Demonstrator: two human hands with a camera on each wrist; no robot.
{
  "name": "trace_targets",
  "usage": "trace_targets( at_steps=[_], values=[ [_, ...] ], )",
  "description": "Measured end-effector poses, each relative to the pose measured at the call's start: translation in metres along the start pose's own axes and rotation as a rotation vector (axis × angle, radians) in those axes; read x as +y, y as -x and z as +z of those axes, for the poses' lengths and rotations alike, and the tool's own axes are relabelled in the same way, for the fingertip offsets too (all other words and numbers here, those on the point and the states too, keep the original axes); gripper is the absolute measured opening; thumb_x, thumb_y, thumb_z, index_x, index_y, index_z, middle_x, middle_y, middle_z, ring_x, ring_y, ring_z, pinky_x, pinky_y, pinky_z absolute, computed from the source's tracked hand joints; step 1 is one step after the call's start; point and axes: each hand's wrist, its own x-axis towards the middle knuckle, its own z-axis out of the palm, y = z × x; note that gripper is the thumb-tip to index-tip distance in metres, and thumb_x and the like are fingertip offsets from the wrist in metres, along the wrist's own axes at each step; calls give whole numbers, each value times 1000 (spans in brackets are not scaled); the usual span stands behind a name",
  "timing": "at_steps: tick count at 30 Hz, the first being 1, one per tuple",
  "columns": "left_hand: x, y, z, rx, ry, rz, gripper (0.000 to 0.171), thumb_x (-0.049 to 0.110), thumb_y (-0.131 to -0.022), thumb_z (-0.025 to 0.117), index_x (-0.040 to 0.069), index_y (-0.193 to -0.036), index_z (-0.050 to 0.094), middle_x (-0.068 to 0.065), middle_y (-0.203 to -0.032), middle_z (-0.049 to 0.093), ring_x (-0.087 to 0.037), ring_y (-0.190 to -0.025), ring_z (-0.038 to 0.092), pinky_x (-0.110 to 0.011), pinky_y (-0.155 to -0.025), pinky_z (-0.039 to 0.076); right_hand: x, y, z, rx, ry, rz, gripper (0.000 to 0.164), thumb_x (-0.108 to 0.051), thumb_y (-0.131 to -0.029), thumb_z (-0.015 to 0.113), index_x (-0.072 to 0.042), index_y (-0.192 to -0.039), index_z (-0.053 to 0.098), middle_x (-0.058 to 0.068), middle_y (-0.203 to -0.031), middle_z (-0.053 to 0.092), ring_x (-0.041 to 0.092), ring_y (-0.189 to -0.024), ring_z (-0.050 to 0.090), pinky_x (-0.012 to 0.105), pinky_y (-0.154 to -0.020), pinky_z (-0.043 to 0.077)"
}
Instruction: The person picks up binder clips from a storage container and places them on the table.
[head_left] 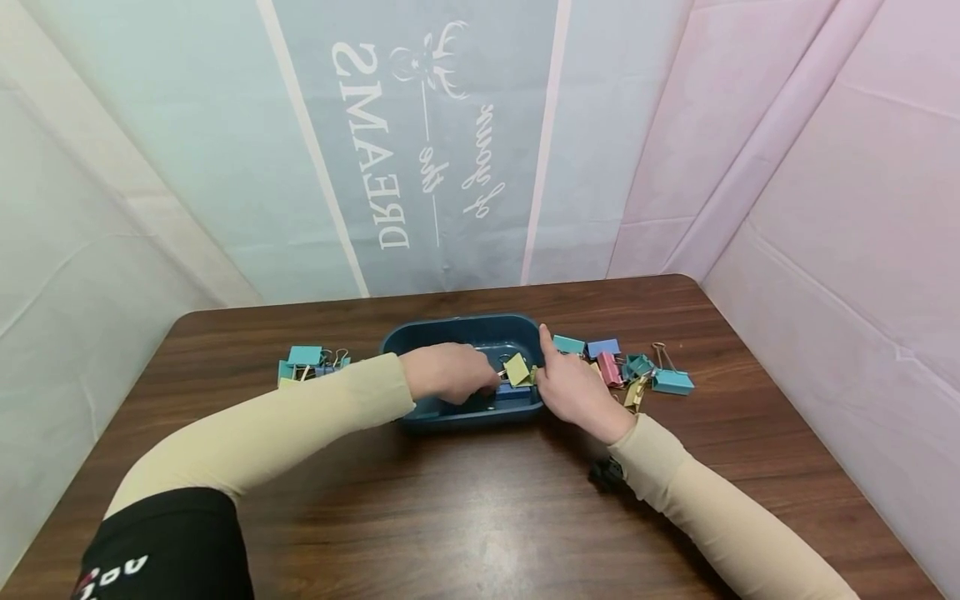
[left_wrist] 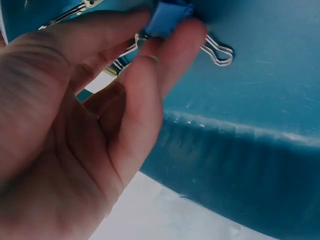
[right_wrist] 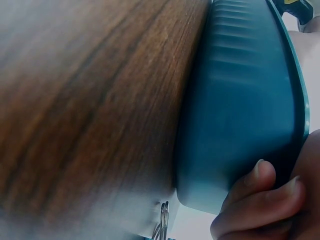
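A dark blue plastic bin (head_left: 461,421) stands on the table with several binder clips in it. My left hand (head_left: 453,372) reaches inside. In the left wrist view its thumb and fingertips pinch a blue binder clip (left_wrist: 169,19) just over the bin's floor. Wire handles stick out past the fingers. A yellow binder clip (head_left: 517,369) lies in the bin to the right of this hand, with a blue one (head_left: 515,391) below it. My right hand (head_left: 576,390) grips the bin's right end; in the right wrist view its curled fingers (right_wrist: 260,205) rest against the outer wall.
Right of the bin lies a loose pile of binder clips, among them a pink one (head_left: 609,369) and a teal one (head_left: 672,382). Another group of clips (head_left: 305,356) sits on the left. A small black object (head_left: 606,473) lies by the right sleeve. Fabric hangs behind the table (head_left: 480,500).
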Motion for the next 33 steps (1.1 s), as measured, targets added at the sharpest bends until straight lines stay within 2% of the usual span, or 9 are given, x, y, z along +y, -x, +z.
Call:
trace_targets(
  at_steps=[6, 9, 15, 20, 24, 29, 33],
  values=[
    [-1, 3, -1, -26, -1, -4, 13, 7, -96, 64, 17, -103, 70, 4, -81, 60, -15, -75, 55, -27, -74, 50, 1, 0, 0, -4, -12, -4, 71, -19, -101, 47, -4, -159, 10, 4, -55, 51, 19, -39, 47, 30, -38, 36],
    [-1, 3, -1, -24, -11, -1, 12, 7, -97, 63, 17, -96, 70, 3, -78, 59, -14, -72, 54, -27, -71, 50, 0, 0, -1, -3, -9, 1, 71, -20, -101, 47, -4, -160, 10, 4, -55, 51, 20, -39, 47, 30, -38, 36],
    [-2, 4, -2, -43, 4, -24, 10, 8, -97, 64, 15, -96, 71, 2, -79, 61, -14, -70, 57, -25, -68, 51, 0, -1, -1, -13, -9, 11, 71, -20, -101, 47, -5, -160, 9, 4, -56, 51, 20, -39, 48, 30, -38, 36],
    [-3, 5, -4, -62, 11, -34, 10, 8, -94, 67, 15, -88, 70, 1, -77, 61, -14, -67, 56, -26, -65, 51, -1, -1, -1, -16, -11, 7, 71, -20, -101, 47, -5, -160, 8, 4, -56, 51, 20, -39, 49, 30, -38, 37],
    [-4, 6, -8, -49, 20, -22, 9, 9, -91, 71, 16, -85, 70, 2, -76, 62, -14, -67, 57, -26, -66, 51, -1, -1, -2, -7, -1, 10, 70, -19, -102, 47, -4, -159, 10, 4, -55, 51, 20, -39, 48, 30, -38, 37],
    [-4, 13, -19, -24, 65, -7, 4, 14, -88, 76, 15, -88, 72, 4, -80, 63, -13, -71, 58, -27, -67, 51, -1, -1, -1, -7, -7, 11, 71, -19, -102, 47, -4, -159, 10, 4, -56, 51, 20, -39, 48, 31, -38, 38],
    [-8, 24, -29, 38, 46, -3, 5, 18, -87, 75, 16, -88, 71, 4, -85, 61, -13, -73, 57, -27, -67, 49, 0, -1, -1, -12, -18, 7, 71, -19, -102, 47, -4, -159, 10, 4, -56, 51, 20, -40, 48, 31, -39, 38]
  ],
)
